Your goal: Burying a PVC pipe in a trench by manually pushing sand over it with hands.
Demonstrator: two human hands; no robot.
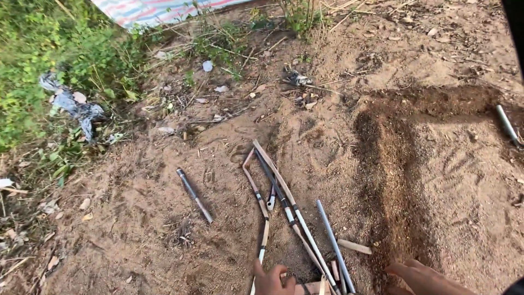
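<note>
Low in the frame, left hand [271,279] curled on the loose bundle of thin brown-and-white sticks [284,205] at bottom centre, right hand [423,277] open, empty on sandy ground [164,218]; possibly scattering if gripped unevenly.

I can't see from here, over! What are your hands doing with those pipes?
Left hand resting on the pipe bundle, grip unclear. Right hand open, flat on the sand beside it. Lone pipe lies apart to the left. Nothing blocking.
</note>
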